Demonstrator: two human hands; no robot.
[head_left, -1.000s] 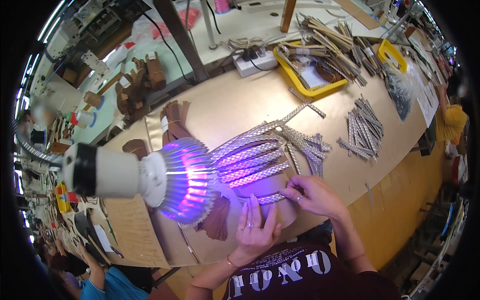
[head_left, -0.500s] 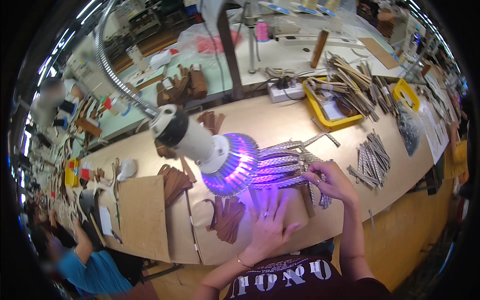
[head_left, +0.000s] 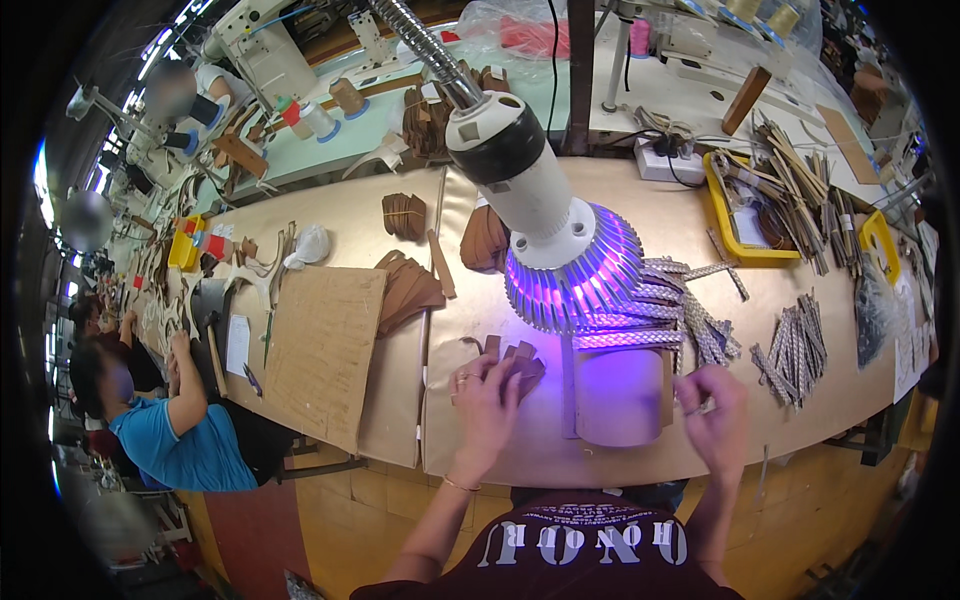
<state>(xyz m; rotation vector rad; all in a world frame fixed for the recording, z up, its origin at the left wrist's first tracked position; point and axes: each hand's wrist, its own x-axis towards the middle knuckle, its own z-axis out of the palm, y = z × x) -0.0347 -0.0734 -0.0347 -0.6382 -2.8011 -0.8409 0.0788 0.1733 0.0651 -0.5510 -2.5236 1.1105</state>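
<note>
My left hand reaches onto a small pile of brown leather strips, its fingers apart and touching them. My right hand is raised at the right of a tan rounded block, fingers curled together; whatever they may hold is too small to make out. Beyond the block lie several braided straps in a row, their loose ends bunched on the right. A lamp glowing purple hangs over the straps and hides part of them.
More braided straps lie to the right, near a yellow basket of strips. Brown leather bundles and a brown board are on the left. A co-worker in a blue shirt sits at the left.
My left hand has gone from beside the braided straps to the brown leather strips. My right hand has drawn back from the straps toward me. The view has shifted left.
</note>
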